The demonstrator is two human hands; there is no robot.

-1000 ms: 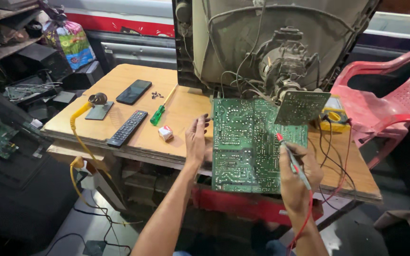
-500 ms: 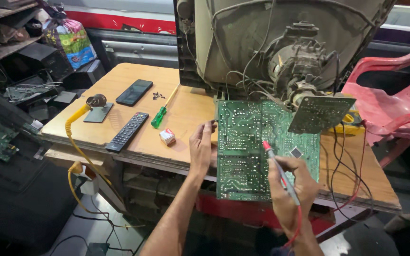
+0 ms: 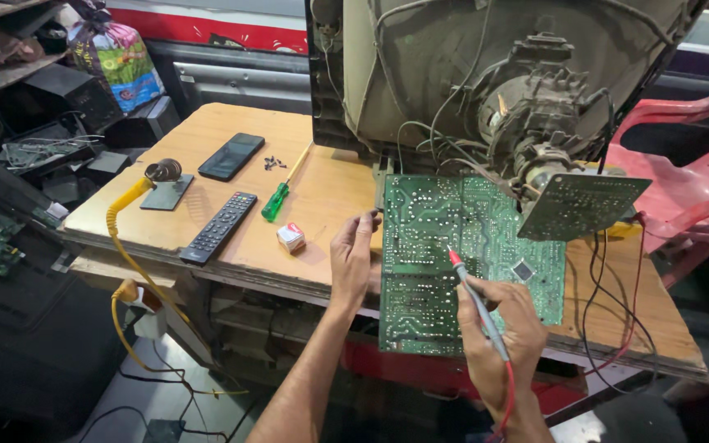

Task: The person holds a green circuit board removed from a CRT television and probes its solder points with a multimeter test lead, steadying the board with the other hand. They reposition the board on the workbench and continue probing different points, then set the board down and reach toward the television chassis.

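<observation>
A large green circuit board [image 3: 428, 271] lies solder side up on the wooden table [image 3: 322, 205], wired to the back of an old tube television [image 3: 486, 82]. My left hand [image 3: 353, 258] rests against the board's left edge and steadies it. A red-tipped meter probe [image 3: 473, 299] sits in my right hand [image 3: 502, 344], held like a pen, its tip touching the board near the middle. A red lead runs from the probe down past my wrist. A smaller green board [image 3: 580, 205] hangs on the tube's neck above the big board.
On the table's left lie a black remote [image 3: 219, 226], a black phone [image 3: 231, 156], a green screwdriver [image 3: 276, 201], a small white and red box [image 3: 290, 237], loose screws and a yellow cable [image 3: 125, 213]. A red plastic chair [image 3: 699, 180] stands right. Shelves with electronics fill the left.
The view has shifted so the board sits more centred. My right hand has moved the probe tip leftward and up the board. My left hand has stayed at the board's left edge.
</observation>
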